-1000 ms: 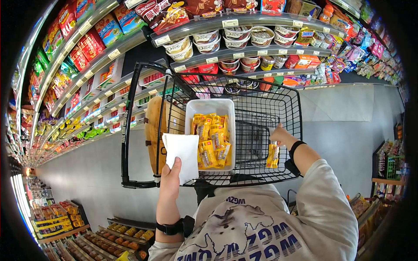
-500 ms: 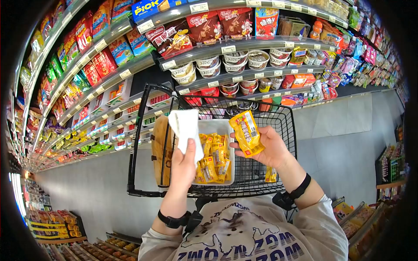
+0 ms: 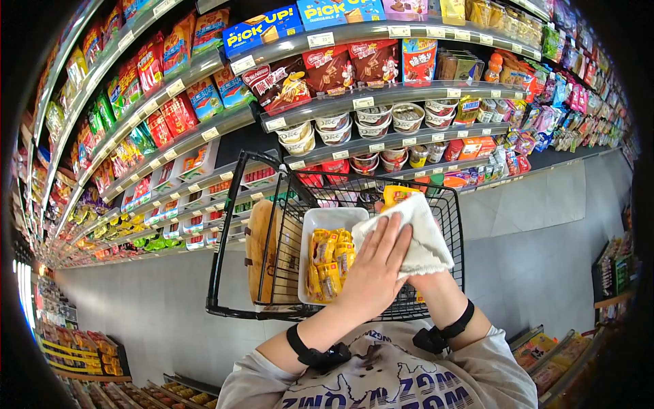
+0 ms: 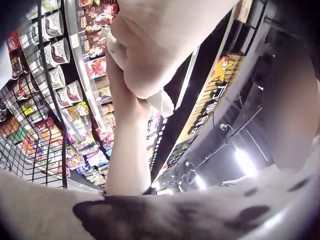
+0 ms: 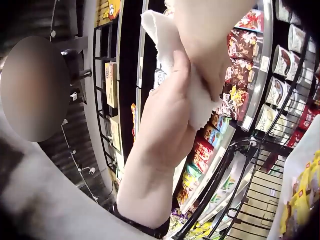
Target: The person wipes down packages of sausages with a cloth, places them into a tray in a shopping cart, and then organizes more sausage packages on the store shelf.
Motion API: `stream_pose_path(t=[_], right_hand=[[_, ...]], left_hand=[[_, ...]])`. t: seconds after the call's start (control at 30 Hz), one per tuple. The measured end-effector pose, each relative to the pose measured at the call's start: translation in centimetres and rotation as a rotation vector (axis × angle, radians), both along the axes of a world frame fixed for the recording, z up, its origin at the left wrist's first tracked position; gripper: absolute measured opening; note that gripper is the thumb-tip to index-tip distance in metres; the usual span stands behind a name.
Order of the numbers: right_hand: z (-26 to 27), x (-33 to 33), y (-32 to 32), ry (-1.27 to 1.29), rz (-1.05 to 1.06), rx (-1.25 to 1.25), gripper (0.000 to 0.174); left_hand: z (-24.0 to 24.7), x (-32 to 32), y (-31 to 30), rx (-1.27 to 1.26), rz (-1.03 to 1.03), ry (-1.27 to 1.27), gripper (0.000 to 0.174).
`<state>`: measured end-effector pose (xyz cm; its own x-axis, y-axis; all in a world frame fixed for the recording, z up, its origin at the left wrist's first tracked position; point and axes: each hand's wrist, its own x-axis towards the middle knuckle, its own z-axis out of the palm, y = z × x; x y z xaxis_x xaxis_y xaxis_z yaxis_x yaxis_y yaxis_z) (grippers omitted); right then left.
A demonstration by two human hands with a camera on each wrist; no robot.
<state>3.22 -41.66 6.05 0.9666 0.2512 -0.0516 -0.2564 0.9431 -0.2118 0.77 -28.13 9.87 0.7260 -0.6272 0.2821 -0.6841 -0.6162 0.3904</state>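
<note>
In the head view, a white cloth (image 3: 428,238) lies over a yellow packet (image 3: 398,195), whose top end sticks out beyond it. My left hand (image 3: 378,262) presses flat on the cloth with straight fingers. Beneath is my right hand (image 3: 430,282), mostly covered, holding the packet. The right wrist view shows the right hand (image 5: 167,107) with its thumb against the cloth (image 5: 162,37), the left hand (image 5: 207,42) across it. More yellow packets (image 3: 328,264) fill a white bin (image 3: 306,252) to the left of the hands.
Both hands are above a black wire cart (image 3: 453,225). A brown wooden board (image 3: 259,249) stands at the cart's left end. Stocked snack shelves (image 3: 381,95) curve along the far side, and grey floor (image 3: 524,238) shows to the right.
The right hand has brought a yellow packet up from the cart's right part. The left hand has moved right with the cloth and laid it over the packet, its fingers now flat.
</note>
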Motion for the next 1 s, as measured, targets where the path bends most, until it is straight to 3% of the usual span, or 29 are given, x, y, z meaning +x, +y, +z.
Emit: stream_pose_path(t=[0.2, 0.27, 0.3, 0.33, 0.4, 0.47, 0.57, 0.6, 0.7, 0.73, 1.0], right_hand=[[0.8, -0.3, -0.3, -0.009, 0.019, 0.003, 0.055], [-0.4, 0.4, -0.7, -0.043, 0.004, -0.148, 0.053], [-0.5, 0.5, -0.7, -0.050, -0.030, -0.201, 0.052], [-0.4, 0.6, -0.8, -0.055, -0.036, -0.202, 0.051], [-0.2, 0.7, -1.1, 0.007, -0.039, -0.248, 0.050], [0.1, 0.5, -0.8, 0.002, 0.028, -0.297, 0.048], [0.4, 0.1, 1.3, -0.057, 0.119, -0.285, 0.046], [0.9, -0.4, 2.6, -0.032, 0.172, -0.339, 0.045], [0.8, -1.9, 5.7, 0.030, 0.223, -0.406, 0.046], [1.0, -2.2, 6.4, 0.104, 0.213, -0.447, 0.046], [1.0, -2.1, 4.9, 0.000, 0.073, -0.213, 0.048]], left_hand=[[-0.1, -1.4, 1.7, 0.024, -0.050, 0.070, 0.069], [0.4, -1.5, 3.1, 0.070, -0.107, 0.288, 0.067], [0.2, -1.6, 4.1, -0.011, -0.112, 0.206, 0.052], [0.9, -1.4, 5.3, -0.007, -0.094, 0.201, 0.052], [3.3, -0.7, 7.9, 0.077, 0.113, 0.907, 0.045], [4.5, -0.9, 10.0, -0.180, 0.415, 0.885, 0.043], [3.2, 0.1, 10.5, -0.466, 0.548, 0.455, 0.043], [2.6, 0.5, 9.6, -0.521, 0.546, 0.328, 0.047], [1.2, 0.6, 5.8, -0.344, 0.346, 0.016, 0.063], [1.1, 0.4, 4.3, -0.207, 0.327, -0.005, 0.063], [1.2, -1.7, 4.0, -0.195, 0.150, 0.030, 0.067]])
